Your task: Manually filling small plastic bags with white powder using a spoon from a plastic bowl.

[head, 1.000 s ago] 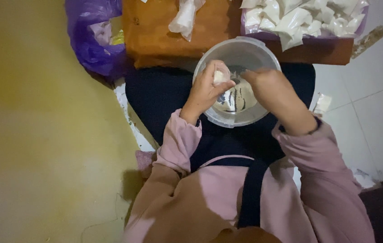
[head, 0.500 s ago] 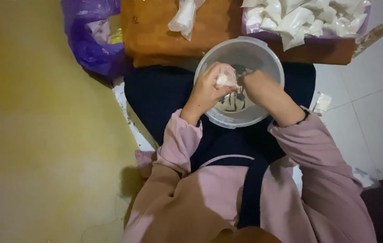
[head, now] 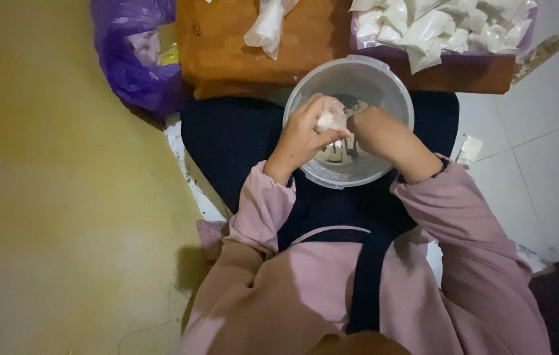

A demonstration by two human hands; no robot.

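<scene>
My left hand pinches the small white bag over the clear bowl in my lap; right hand dips inside, grip hidden. Hold the bag low, mouth steady.

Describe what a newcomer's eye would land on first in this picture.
Two hands meet inside a clear plastic bowl on the person's lap: the left hand pinches a small white packet. Above, a heap of white packets fills a tray at top right, and a purple bag sits top left.
</scene>
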